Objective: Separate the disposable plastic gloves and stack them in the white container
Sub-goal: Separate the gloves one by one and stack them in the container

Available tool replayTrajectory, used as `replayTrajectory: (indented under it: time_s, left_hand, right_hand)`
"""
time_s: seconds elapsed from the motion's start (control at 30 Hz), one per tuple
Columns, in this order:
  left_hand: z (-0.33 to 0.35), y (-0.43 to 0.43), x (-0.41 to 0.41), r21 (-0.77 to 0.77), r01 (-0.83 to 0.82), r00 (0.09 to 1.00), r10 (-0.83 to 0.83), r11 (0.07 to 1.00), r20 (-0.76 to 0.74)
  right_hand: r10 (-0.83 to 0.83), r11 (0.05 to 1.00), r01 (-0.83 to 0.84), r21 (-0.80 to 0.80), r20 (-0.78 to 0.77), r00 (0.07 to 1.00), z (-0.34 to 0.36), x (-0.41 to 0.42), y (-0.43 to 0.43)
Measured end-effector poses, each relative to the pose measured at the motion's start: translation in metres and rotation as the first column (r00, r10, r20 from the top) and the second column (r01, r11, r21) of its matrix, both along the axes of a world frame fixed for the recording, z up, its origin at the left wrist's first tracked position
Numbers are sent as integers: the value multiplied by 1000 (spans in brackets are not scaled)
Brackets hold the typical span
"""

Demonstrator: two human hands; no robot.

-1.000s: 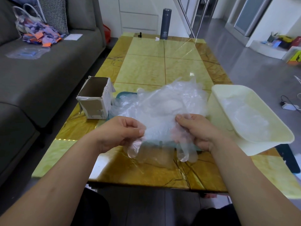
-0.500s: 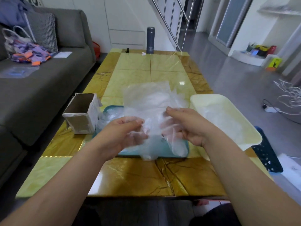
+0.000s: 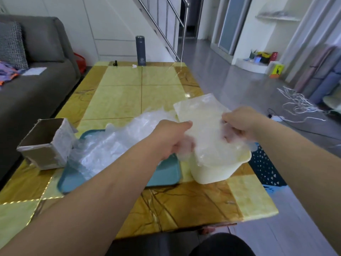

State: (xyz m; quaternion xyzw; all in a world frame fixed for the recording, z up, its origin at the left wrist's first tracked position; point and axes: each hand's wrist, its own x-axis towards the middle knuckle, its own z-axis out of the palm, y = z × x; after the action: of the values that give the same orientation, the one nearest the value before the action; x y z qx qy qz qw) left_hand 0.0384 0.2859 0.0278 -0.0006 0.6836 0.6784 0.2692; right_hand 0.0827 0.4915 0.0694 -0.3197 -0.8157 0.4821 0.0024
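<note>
A single clear plastic glove (image 3: 203,124) is stretched flat above the white container (image 3: 215,172), which stands at the table's right edge. My left hand (image 3: 171,139) pinches the glove's left side and my right hand (image 3: 239,124) pinches its right side. The glove hides most of the container's opening. A loose heap of more clear gloves (image 3: 114,143) lies on the teal tray (image 3: 166,178) to the left of the container.
An open cardboard box (image 3: 44,145) stands left of the tray. A dark flask (image 3: 140,50) stands at the table's far end. A grey sofa (image 3: 27,93) runs along the left, a dark patterned basket (image 3: 263,165) sits beside the container, and cords lie on the floor at right.
Both hands have carried the glove to the right, from above the tray to above the white container. The view has turned to the right as well.
</note>
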Motion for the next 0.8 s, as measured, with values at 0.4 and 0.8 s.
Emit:
replayTrajectory:
  time_s: [0.4,0.8]
  left_hand:
    - [-10,12,3,-279,58,960,-131,958,-249]
    - [-20,-16,11,-277,42,941,-131,960,-311]
  right_hand:
    - [126,790,-50,611,-83,989,-21,-6,15]
    - [413,714,-597,366,470,781,-57,-13,-41]
